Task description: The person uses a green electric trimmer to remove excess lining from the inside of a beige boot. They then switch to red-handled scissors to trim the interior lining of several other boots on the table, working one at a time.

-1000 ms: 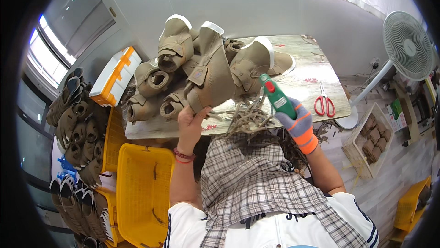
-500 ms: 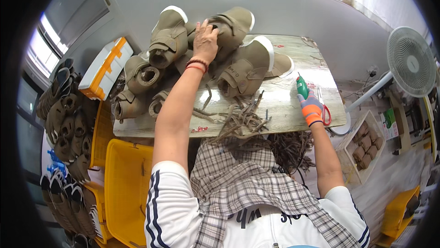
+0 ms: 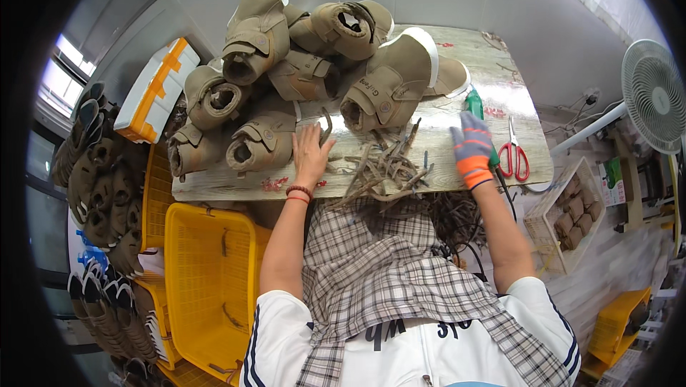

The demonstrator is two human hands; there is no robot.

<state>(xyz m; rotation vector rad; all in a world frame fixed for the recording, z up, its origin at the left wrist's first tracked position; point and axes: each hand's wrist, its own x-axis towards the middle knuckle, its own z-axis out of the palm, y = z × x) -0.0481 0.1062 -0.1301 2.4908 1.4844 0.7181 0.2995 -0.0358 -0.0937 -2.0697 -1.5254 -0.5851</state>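
My left hand (image 3: pixel 311 155) is bare and lies open on the table near its front edge, fingers spread, holding nothing. Just left of it rests a khaki shoe (image 3: pixel 264 142) with a hook-over strap. A heap of thin brown strips (image 3: pixel 386 165) lies to the hand's right. My right hand (image 3: pixel 473 145), in a grey and orange glove, has its fingers stretched forward over the left side of a green corded hand tool (image 3: pixel 473 103). The glove hides the tool's middle. More khaki shoes are piled behind, one with a white toe edge (image 3: pixel 394 90) closest to the strips.
Red-handled scissors (image 3: pixel 513 161) lie right of the tool on the table (image 3: pixel 429 147). A yellow basket (image 3: pixel 182 294) stands at the front left, beside shoes on racks (image 3: pixel 107 194). A white fan (image 3: pixel 650 97) and a crate of brown pieces (image 3: pixel 564 222) are at the right.
My left hand has come off the shoe at the back of the pile and moved down to the table front. My right hand's fingers have loosened from the green tool.
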